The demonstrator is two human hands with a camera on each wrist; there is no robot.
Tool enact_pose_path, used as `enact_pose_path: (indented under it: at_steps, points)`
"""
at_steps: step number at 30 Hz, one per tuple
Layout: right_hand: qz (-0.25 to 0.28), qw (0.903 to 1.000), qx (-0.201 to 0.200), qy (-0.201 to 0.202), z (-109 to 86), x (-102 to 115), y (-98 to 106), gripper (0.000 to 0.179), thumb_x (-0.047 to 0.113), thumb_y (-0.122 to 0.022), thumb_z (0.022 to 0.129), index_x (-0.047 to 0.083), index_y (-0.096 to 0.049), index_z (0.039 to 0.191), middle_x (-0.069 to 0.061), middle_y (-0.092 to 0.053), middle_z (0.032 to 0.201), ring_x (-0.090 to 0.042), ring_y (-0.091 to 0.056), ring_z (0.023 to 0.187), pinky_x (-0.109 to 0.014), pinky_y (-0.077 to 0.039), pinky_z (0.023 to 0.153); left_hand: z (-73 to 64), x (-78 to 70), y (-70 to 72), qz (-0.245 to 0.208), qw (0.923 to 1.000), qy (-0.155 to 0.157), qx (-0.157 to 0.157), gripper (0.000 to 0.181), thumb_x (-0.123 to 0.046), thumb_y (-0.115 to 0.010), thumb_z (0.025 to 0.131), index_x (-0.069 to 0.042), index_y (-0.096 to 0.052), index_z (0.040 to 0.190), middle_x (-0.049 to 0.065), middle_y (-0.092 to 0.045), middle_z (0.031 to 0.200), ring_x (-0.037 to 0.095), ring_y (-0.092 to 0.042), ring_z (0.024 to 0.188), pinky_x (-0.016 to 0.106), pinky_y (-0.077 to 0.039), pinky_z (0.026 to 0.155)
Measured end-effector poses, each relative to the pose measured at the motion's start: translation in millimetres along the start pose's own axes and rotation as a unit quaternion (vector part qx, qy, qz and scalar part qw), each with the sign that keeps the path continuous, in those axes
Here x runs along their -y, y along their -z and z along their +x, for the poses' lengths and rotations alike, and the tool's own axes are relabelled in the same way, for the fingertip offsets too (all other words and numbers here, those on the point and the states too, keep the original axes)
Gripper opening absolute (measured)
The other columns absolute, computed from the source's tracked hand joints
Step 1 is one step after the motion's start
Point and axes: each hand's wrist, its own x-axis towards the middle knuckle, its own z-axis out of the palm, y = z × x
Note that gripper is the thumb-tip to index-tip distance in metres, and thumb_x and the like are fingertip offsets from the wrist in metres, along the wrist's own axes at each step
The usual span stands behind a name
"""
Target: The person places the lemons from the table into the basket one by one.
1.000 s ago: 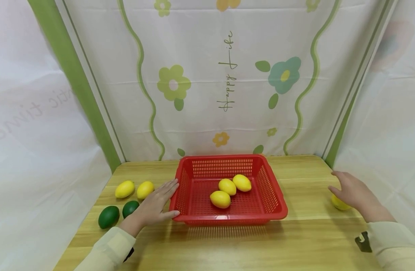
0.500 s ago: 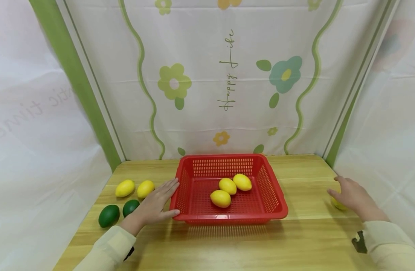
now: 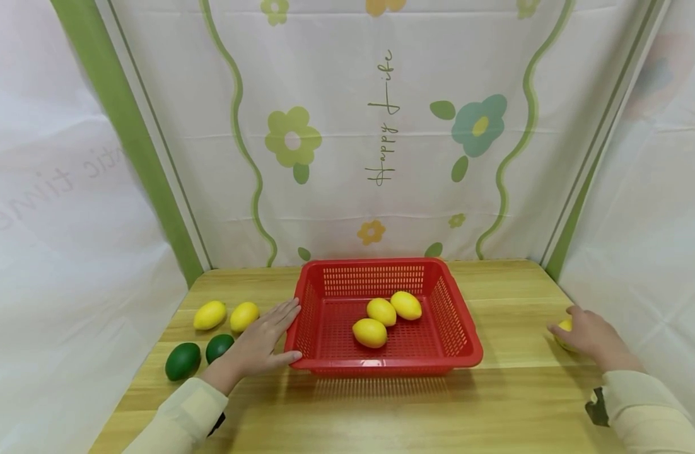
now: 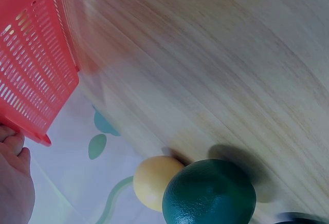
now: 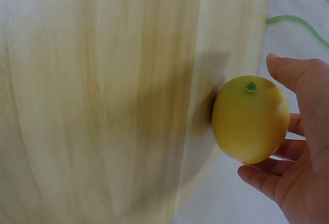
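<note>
In the head view, a red plastic basket (image 3: 393,364) stands mid-table with three yellow lemons (image 3: 369,333) inside. My left hand (image 3: 258,345) rests along its left rim, fingers extended and thumb at the front corner. The left wrist view catches part of that hand (image 4: 15,183) against the basket's edge. At far right, my right hand (image 3: 598,340) is around another lemon (image 3: 566,335), partly hidden by it. Seen from the right wrist, this lemon (image 5: 251,121) is on the table; the hand's fingers are behind it and the thumb is spread, apart from its skin.
Left of the basket lie two more lemons (image 3: 210,315) and two dark green oval fruits (image 3: 183,362), one partly behind my left hand. The wooden table (image 3: 404,419) is bordered by white printed curtains (image 3: 347,208) at the back and both sides.
My right hand has lowered and shifted slightly left, coming closer around the lemon at far right. The left hand, basket and other fruit stay put.
</note>
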Motion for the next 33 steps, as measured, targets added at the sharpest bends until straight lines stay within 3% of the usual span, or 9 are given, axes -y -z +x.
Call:
enact_pose_path:
  at_steps: [14,22,33]
  points:
    - [0.000,0.9999,0.003,-0.012,2.7,-5.0,-11.2,0.080,0.042,-0.065,0.090,-0.030,-0.039,0.115,-0.048,-0.049,0.102,-0.062,-0.050,0.094,-0.065,-0.044,0.079,0.1,1.4,-1.7,0.000,0.9999,-0.008,-0.009,0.084,-0.044,-0.069,0.086,0.003,-0.036,0.147,0.016,-0.032,0.154,0.031,-0.030,0.141,0.052,-0.033,0.108]
    - [0.004,0.9999,0.001,-0.013,2.8,-1.2,-8.1,0.072,0.032,-0.068,0.086,-0.029,-0.042,0.112,-0.046,-0.050,0.100,-0.060,-0.051,0.092,-0.064,-0.044,0.078,0.5,1.0,-0.3,0.000,0.9999,-0.013,-0.010,0.084,-0.043,-0.069,0.086,0.004,-0.036,0.147,0.017,-0.032,0.154,0.032,-0.031,0.141,0.051,-0.031,0.109]
    - [0.003,0.9999,0.001,-0.015,3.5,-2.9,-8.8,0.073,0.034,-0.069,0.086,-0.029,-0.043,0.112,-0.045,-0.051,0.099,-0.059,-0.052,0.090,-0.063,-0.045,0.076,0.1,0.9,-0.8,-0.001,0.9999,-0.010,-0.008,0.083,-0.042,-0.070,0.086,0.004,-0.036,0.147,0.017,-0.032,0.154,0.031,-0.031,0.141,0.052,-0.032,0.109]
